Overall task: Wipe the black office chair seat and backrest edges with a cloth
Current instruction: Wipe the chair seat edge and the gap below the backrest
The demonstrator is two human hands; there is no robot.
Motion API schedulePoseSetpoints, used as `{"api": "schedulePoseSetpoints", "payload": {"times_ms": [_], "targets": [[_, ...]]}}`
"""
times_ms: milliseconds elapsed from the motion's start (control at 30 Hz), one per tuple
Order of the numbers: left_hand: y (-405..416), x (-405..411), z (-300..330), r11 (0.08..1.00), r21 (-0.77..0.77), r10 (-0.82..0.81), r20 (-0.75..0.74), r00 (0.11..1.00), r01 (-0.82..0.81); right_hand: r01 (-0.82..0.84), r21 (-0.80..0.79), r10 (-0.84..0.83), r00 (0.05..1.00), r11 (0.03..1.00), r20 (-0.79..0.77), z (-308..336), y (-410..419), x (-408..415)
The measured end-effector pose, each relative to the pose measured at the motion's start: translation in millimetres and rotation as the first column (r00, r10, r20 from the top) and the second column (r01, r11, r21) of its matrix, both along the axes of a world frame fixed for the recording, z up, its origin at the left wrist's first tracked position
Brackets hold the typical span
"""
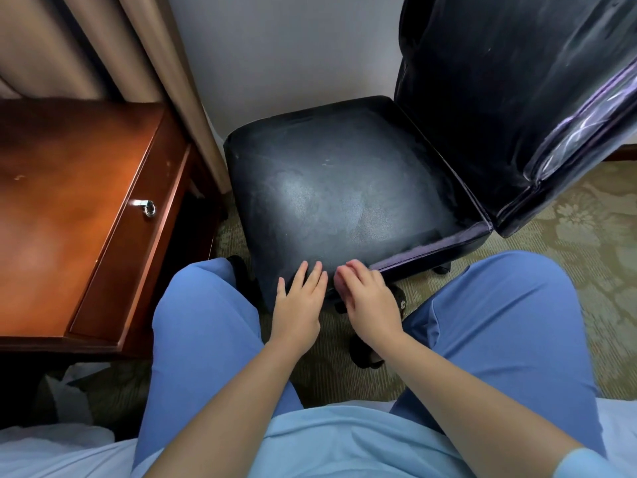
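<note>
Left hand [299,298] flat, right hand [367,296] loosely curled; both grips empty at seat [344,188] front edge

Black leather office chair seat [344,188], dusty and smeared.
Its glossy black padded backrest [517,98] rises upright at three o'clock.

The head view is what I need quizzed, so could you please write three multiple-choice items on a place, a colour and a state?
1. Where is the wooden desk relative to the chair seat?
A. left
B. right
C. on top

2. What colour are the trousers?
A. red
B. blue
C. white

3. How is the left hand?
A. fist clenched
B. gripping a bottle
C. fingers straight at the seat's near edge

Answers: 1 A, the desk fills the left of the picture. 2 B, both legs are blue. 3 C, its fingers lie extended; no cloth shows.
</note>
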State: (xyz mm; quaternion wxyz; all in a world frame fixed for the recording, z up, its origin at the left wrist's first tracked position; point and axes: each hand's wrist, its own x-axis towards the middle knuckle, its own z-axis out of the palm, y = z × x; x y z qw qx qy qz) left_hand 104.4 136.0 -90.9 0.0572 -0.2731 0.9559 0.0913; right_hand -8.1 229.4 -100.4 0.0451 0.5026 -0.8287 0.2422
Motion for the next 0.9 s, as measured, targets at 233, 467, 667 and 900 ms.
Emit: {"api": "schedulePoseSetpoints", "payload": {"times_ms": [233, 467, 667, 900], "targets": [[-4.4, 2.4, 3.7, 1.0, -0.001, 0.023, 0.046, 0.999, -0.023, 0.132, 0.001, -0.132, 0.986, 0.991, 0.1, 3.3, 2.7, -1.9], [-7.6, 4.2, 4.9, 0.998, 0.013, 0.053, 0.067, 0.996, -0.054, 0.31, 0.074, -0.318, 0.929, 0.948, 0.19, 9.0, -8.9, -9.3], [-12.1, 5.7, 3.8, 0.997, 0.045, 0.063, 0.054, 0.997, -0.065, 0.024, 0.065, -0.031, 0.994, 0.998, 0.106, 2.6, -6.0, -4.5], [-10.5, 5.0, 3.3, 0.997, 0.039, 0.064, 0.052, 0.997, -0.066, 0.008, 0.046, -0.012, 0.997, 0.999, 0.075, -0.6, -3.5, -3.1]]}}
